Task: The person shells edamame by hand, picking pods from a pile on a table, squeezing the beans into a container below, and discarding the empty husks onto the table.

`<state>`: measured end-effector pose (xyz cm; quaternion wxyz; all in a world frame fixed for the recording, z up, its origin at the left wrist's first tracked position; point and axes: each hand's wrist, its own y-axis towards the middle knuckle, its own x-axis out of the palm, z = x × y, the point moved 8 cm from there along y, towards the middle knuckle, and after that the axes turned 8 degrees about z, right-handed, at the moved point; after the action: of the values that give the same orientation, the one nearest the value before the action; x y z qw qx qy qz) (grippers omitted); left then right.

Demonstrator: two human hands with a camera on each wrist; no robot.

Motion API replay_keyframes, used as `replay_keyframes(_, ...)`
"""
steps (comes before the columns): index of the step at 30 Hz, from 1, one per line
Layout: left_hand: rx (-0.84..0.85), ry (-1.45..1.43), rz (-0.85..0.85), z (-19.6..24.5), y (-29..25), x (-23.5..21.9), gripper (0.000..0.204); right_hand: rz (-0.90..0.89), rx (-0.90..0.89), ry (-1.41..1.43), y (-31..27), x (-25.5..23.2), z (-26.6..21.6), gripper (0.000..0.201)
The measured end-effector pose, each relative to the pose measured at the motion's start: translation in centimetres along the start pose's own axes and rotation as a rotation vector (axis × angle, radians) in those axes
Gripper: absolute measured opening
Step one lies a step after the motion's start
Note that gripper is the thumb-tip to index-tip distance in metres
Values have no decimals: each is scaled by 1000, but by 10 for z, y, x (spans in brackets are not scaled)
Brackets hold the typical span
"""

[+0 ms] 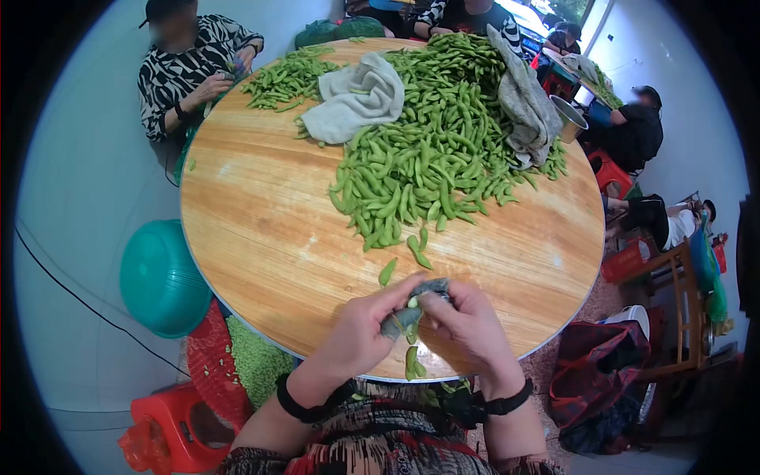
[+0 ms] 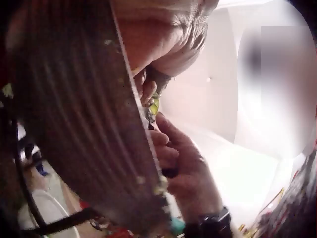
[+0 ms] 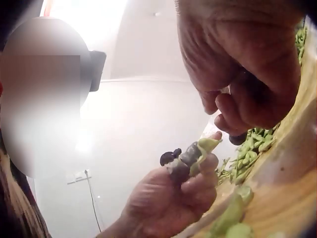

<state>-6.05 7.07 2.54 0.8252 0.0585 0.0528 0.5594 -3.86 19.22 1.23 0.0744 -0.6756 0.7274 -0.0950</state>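
Note:
Both hands meet over the near edge of a round wooden table, working on a green soybean pod (image 3: 208,145). My left hand (image 1: 360,324) grips the pod between wrapped thumb and fingers; the pod looks split in the right wrist view. My right hand (image 1: 467,324) has curled fingers, its thumb at the pod's upper end, where a pale bean (image 1: 412,302) shows in the head view. Grey wraps (image 1: 400,321) cover some fingertips on both hands. Loose pods (image 1: 412,362) lie below the hands at the table's edge, and another pod (image 1: 387,272) lies just beyond.
A big heap of soybean pods (image 1: 427,158) covers the far side of the table (image 1: 253,214), with a white cloth (image 1: 356,99) and a grey cloth (image 1: 526,107) on it. Left are a teal basin (image 1: 162,277), shelled beans (image 1: 257,360) and a red stool (image 1: 178,427). Other people sit around.

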Motion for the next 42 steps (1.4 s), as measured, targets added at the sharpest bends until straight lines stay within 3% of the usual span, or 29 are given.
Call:
replay_keyframes(2,340,320,-13,21,-4,5,46,6,13,94,3,3,10,17)
replay_keyframes(3,344,318,-11,23,-5,3,46,6,26,189,1,19,-17,14)
replay_keyframes(4,349,352,-15,27,-7,2,44,7,26,189,1,18,-12,14)
replay_keyframes(6,354,386,-20,26,-10,-1,42,-71,342,696,-4,22,27,7)
replay_keyframes(7,435,407,29,28,-12,-4,39,-67,342,699,-4,26,28,7)
replay_keyframes(9,519,425,76,24,-14,-5,35,-181,387,1056,-3,43,22,3)
replay_keyframes(11,176,148,262,-8,-6,-24,23,-89,299,951,-5,33,12,5)
replay_keyframes(12,177,147,257,-7,-4,-29,23,-146,203,532,-13,27,-4,9)
replay_keyframes(13,41,-198,331,-17,1,-46,15,-196,105,113,-16,19,-14,14)
replay_keyframes(14,-105,-544,401,-29,3,-54,9,-554,-172,-243,-25,29,-20,25)
replay_keyframes(15,-110,-544,400,-29,3,-55,9,-551,-167,-240,-22,34,-24,25)
replay_keyframes(17,-181,-725,414,-33,4,-53,7,-179,-442,-962,0,35,-45,29)
replay_keyframes(18,-180,-722,408,-35,3,-54,7,-13,-401,-1067,11,37,-50,31)
replay_keyframes(21,-189,-734,289,-34,0,-50,8,127,-538,-1252,37,51,-40,33)
replay_keyframes(23,-315,-718,358,-37,-3,-50,13,157,-525,-1263,46,48,-28,32)
replay_keyframes(25,-331,-708,374,-32,-5,-47,14,180,-507,-1280,46,44,-26,31)
replay_keyframes(27,-351,-704,392,-27,-8,-41,16,98,-571,-931,32,35,-37,26)
replay_keyframes(28,-428,-775,353,-28,-11,-31,18,95,-570,-932,26,31,-36,26)
replay_keyframes(30,-506,-843,313,-35,-16,-23,20,-27,-356,-461,15,28,-20,25)
replay_keyframes(31,-474,-844,283,-40,-17,-22,20,-28,-354,-457,8,30,-23,25)
replay_keyframes(33,-448,-837,251,-43,-17,-21,19,-164,-24,-130,-4,39,-8,28)
replay_keyframes(34,-422,-830,228,-41,-16,-21,20,-204,55,6,-7,39,1,29)
replay_keyframes(37,-389,-788,221,-40,-17,-21,19,-258,146,162,-17,39,-1,28)
replay_keyframes(42,-330,-588,353,-38,-18,-18,7,-242,68,71,-14,32,5,25)
